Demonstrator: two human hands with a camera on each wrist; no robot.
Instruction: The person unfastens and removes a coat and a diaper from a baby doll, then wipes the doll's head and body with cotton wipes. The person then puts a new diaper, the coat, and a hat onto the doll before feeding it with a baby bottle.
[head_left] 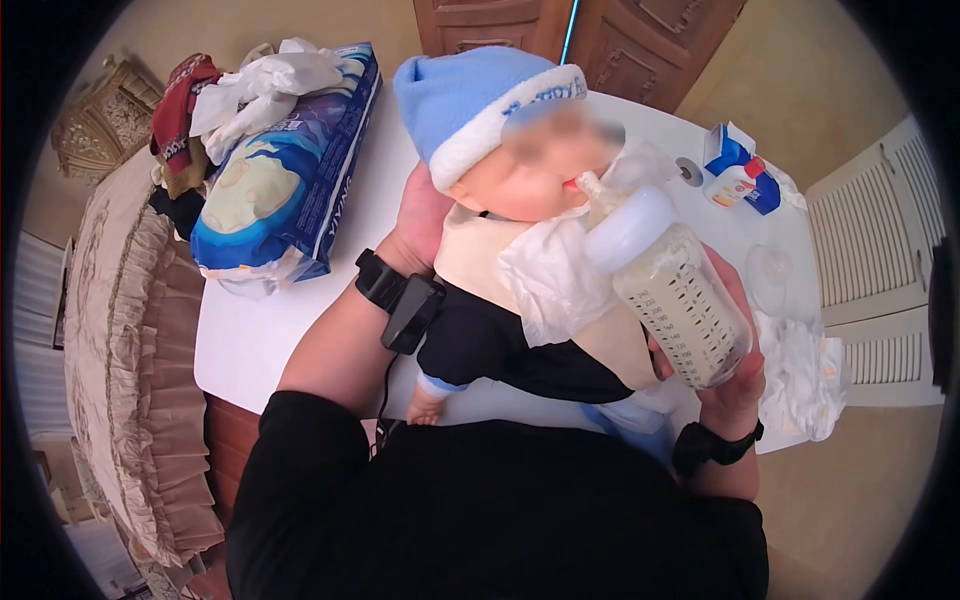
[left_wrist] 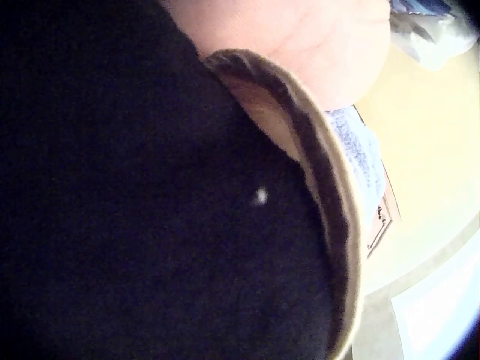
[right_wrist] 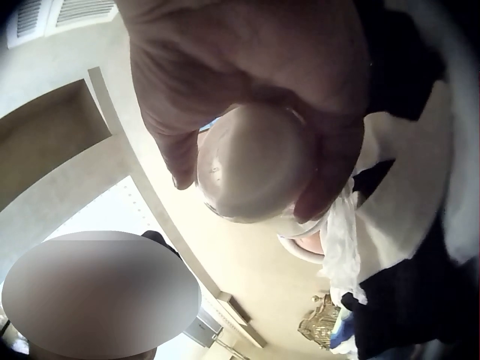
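Observation:
A baby doll [head_left: 515,190] in a blue knit-look hat [head_left: 470,100] and a black and cream outfit lies tilted across the person's front. Behind its head and neck, the left hand [head_left: 420,215] supports it, fingers hidden; dark cloth fills most of the left wrist view beside the palm [left_wrist: 300,45]. The right hand [head_left: 748,375] grips a baby bottle [head_left: 683,305] near its base, thumb and fingers round it in the right wrist view. The bottle slants down toward the doll, its nipple [head_left: 592,186] at the mouth. A crumpled white cloth [head_left: 555,280] lies on the doll's chest.
On the white table [head_left: 250,350], a blue diaper pack [head_left: 290,190] stands left with clothes on top. A small white bottle with a red cap [head_left: 735,183], a blue box [head_left: 728,148] and crumpled white plastic [head_left: 800,380] lie right. A ruffled bedcover [head_left: 130,350] hangs far left.

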